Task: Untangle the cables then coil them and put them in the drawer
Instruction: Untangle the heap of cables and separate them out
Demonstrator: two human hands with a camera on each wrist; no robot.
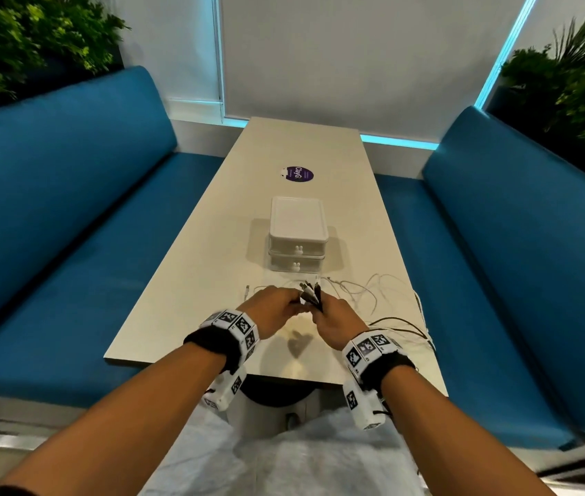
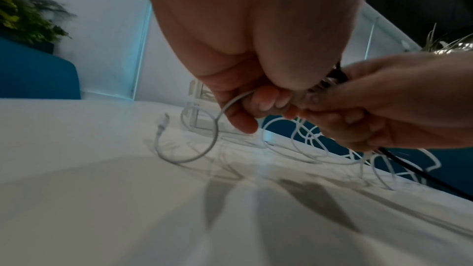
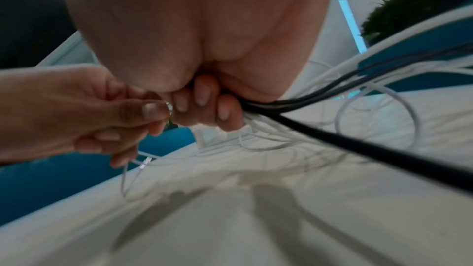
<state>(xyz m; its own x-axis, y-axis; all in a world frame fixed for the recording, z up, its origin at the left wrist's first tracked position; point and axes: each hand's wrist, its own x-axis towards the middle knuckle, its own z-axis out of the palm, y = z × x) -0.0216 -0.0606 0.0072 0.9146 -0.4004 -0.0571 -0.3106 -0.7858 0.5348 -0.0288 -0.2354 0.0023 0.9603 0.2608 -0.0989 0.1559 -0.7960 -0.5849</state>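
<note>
My right hand (image 1: 332, 316) (image 3: 204, 104) grips a bundle of black cables (image 1: 314, 297) (image 3: 358, 149) together with white ones, the plug ends sticking up above the fist. My left hand (image 1: 276, 306) (image 2: 256, 104) meets it and pinches a white cable (image 2: 217, 128) whose loose end with a connector (image 2: 162, 126) lies on the table. More white cable (image 1: 362, 291) sprawls in tangled loops to the right. The white two-drawer box (image 1: 298, 241) stands just beyond the hands, both drawers shut.
The beige table (image 1: 212, 281) is long and narrow, with a purple round sticker (image 1: 296, 173) further back. Blue benches (image 1: 51, 227) flank both sides. Some cable hangs over the table's right edge (image 1: 423, 316). Plants stand in both far corners.
</note>
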